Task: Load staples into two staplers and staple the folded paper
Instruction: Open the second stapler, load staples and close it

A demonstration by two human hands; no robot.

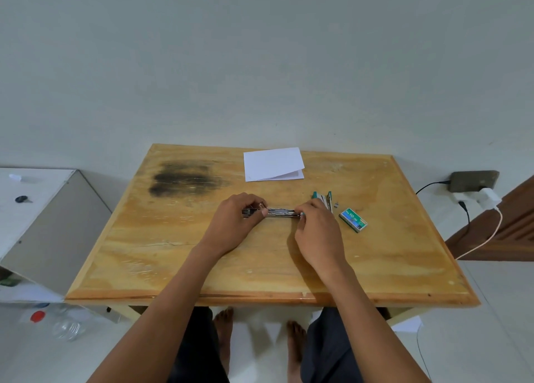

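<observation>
**Soft, even light; wide-angle bend**

Diffuse, moderately bright light fills the scene. Faint shadows lie beneath the left hand (231,223) and right hand (318,234) on the table (173,252), whose edges bow from lens distortion. Detail is slightly soft throughout.

stapler (281,212) ends hidden by fingers (249,202), second stapler (326,200) partly behind right hand (318,232)

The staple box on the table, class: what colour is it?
The staple box is green with white lettering, seen in the head view, the only one.
</observation>
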